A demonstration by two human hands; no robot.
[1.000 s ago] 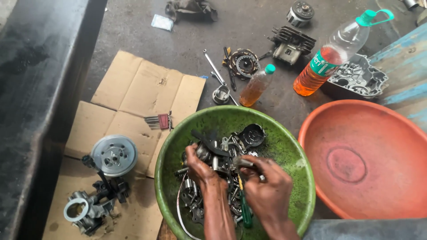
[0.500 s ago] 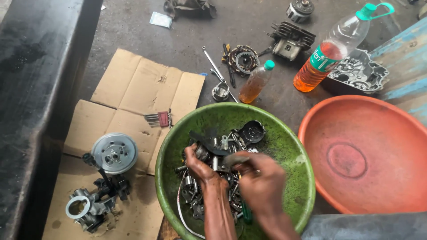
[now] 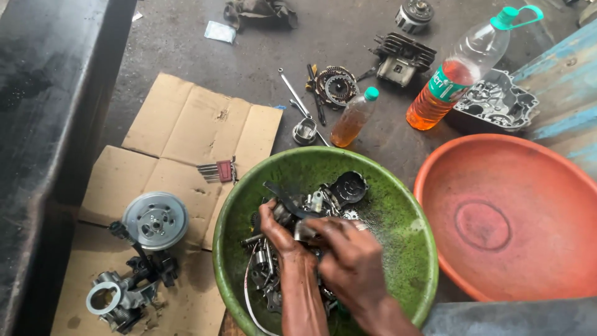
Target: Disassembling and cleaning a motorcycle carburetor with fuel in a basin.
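Observation:
A green basin (image 3: 398, 205) in front of me holds several oily metal engine parts (image 3: 336, 193). Both my hands are inside it. My left hand (image 3: 277, 227) rests on the pile at the basin's left side, fingers curled around a small metal part. My right hand (image 3: 348, 255) lies just beside it, thumb and fingers pinched on a small grey metal piece (image 3: 305, 231) between the two hands. A black round cover (image 3: 349, 186) lies at the far side of the pile.
An empty orange basin (image 3: 510, 218) stands to the right. Two bottles of orange liquid (image 3: 354, 117) (image 3: 457, 71) stand beyond the green basin. Cardboard sheets (image 3: 193, 130) at left carry a pulley assembly (image 3: 154, 221). Wrenches, a gear (image 3: 336, 86) and a casing (image 3: 497, 99) lie on the floor.
My right hand has shifted left and up over the pile to meet my left hand, now pinching a small piece. The view has tilted slightly.

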